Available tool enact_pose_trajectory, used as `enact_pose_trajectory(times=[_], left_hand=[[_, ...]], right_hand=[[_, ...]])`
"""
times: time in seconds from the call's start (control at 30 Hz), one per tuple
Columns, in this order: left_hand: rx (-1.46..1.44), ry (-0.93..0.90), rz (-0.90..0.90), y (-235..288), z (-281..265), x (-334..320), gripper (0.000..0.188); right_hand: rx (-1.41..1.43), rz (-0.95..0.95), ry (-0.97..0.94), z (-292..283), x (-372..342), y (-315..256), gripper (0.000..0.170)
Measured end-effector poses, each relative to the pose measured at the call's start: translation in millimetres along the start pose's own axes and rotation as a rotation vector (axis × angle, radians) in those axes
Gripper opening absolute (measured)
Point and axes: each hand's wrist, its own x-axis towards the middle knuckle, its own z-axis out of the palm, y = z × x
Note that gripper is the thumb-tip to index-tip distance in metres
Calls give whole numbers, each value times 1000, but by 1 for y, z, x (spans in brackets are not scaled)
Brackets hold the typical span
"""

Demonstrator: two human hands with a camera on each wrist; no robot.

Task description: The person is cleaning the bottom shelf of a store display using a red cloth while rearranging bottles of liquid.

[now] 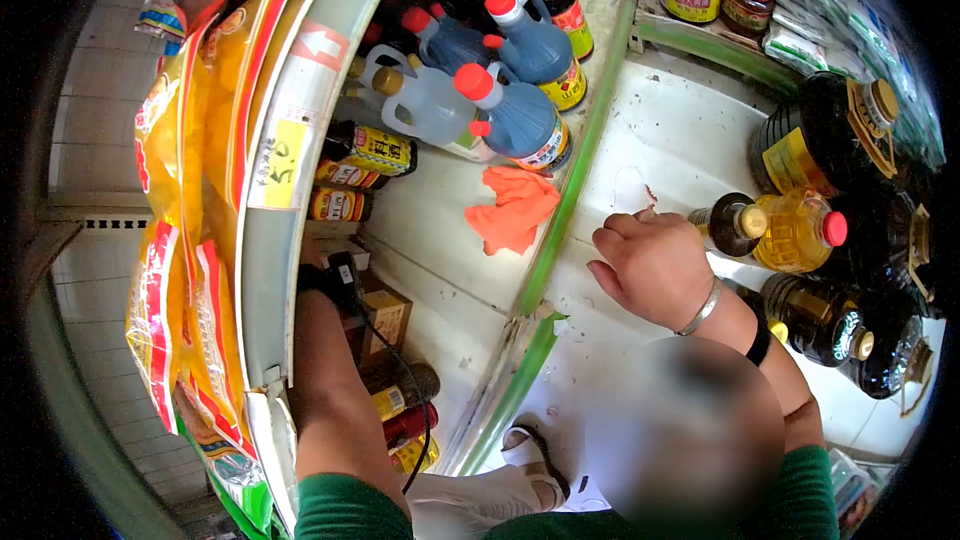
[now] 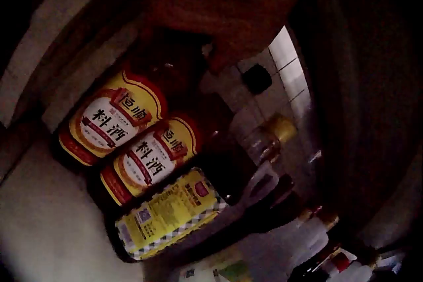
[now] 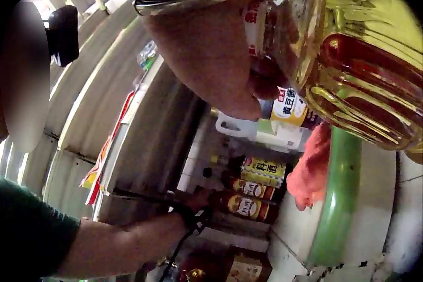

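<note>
In the left wrist view my left hand [image 2: 225, 4] is dim, its fingers around the neck of a cooking wine bottle [image 2: 115, 120] with a red and yellow label. A matching cooking wine bottle [image 2: 152, 156] stands alongside, then one with a yellow checked label [image 2: 172, 216]. The head view hides most of this hand behind the shelf edge. My right hand [image 1: 660, 270], wearing a silver bangle, hangs over the white shelf with fingers loosely bent and holds nothing. Close beside it are a dark bottle with a gold cap [image 1: 735, 223] and a yellow oil bottle [image 1: 795, 232].
An orange cloth [image 1: 512, 210] lies on the lower shelf near its green edge strip [image 1: 575, 180]. Blue-grey jugs with red caps [image 1: 515, 115] stand behind it. Yellow bags [image 1: 190, 140] hang at the left. Large dark bottles [image 1: 810, 145] line the right. A cardboard box [image 1: 385, 315] sits low.
</note>
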Motion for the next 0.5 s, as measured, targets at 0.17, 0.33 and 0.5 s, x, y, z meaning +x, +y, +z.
enact_pose_trajectory(times=[0.17,0.33,0.5], left_hand=[[-245,23,-93,-8,-10,-7,38],[-490,63,-160,-6,-19,-10,38],[-773,109,-248,-1,-32,-12,39]], right_hand=[[21,38,-45,-3,-3,0,20],[24,28,8,1,-4,0,15],[-4,42,-48,0,-6,0,16]])
